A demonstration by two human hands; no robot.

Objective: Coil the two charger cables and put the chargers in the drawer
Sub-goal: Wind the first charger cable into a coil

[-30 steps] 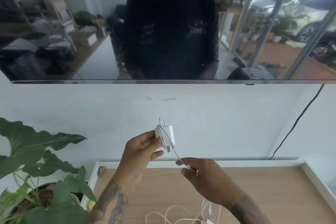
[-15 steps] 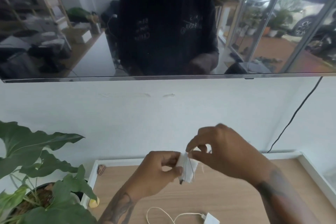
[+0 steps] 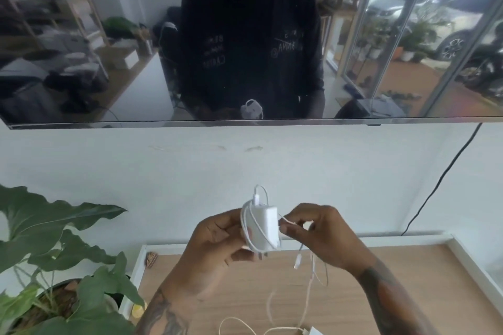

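Left hand [image 3: 217, 246]: we see its fingers curled round the charger [image 3: 265, 227], held up at centre frame above the bench [image 3: 381, 275].
Right hand [image 3: 317, 234]: its fingers pinch the cable [image 3: 310, 284] just right of the charger.
Charger: white block, several cable turns wrapped round it, a loop standing out of its top.
Cable: the loose end hangs down from our right hand, its small plug dangling just below the charger.
Second charger [image 3: 313, 331]: at the bottom edge of the frame, lying on the bench, its thin cable curling leftward.
Plant [image 3: 60, 253]: lower left of the frame, beside the bench.
Screen [image 3: 109, 49]: across the top, reflecting a person.
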